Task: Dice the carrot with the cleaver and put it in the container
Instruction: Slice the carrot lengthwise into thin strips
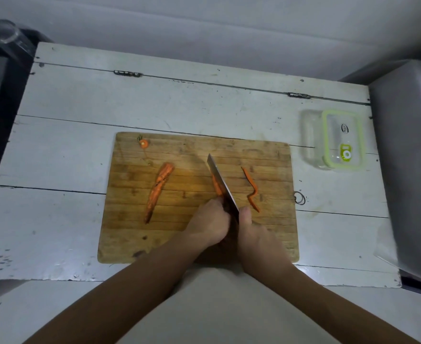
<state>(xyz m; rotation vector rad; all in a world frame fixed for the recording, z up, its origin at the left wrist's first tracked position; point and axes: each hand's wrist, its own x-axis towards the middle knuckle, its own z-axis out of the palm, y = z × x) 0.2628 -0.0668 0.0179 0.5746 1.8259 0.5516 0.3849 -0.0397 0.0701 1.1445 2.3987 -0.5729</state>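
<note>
On board (130, 244) | right hand (256, 234) grips cleaver (220, 181) | left fingers (216, 204) hold carrot (217, 186)

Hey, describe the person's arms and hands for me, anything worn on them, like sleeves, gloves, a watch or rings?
Both forearms are bare as far as the picture shows, with no sleeves in view. The left hand and right hand wear no gloves. No watch, bracelet or ring shows on either wrist or on the fingers that can be seen; some fingers are hidden, so a ring there cannot be ruled out.
</note>
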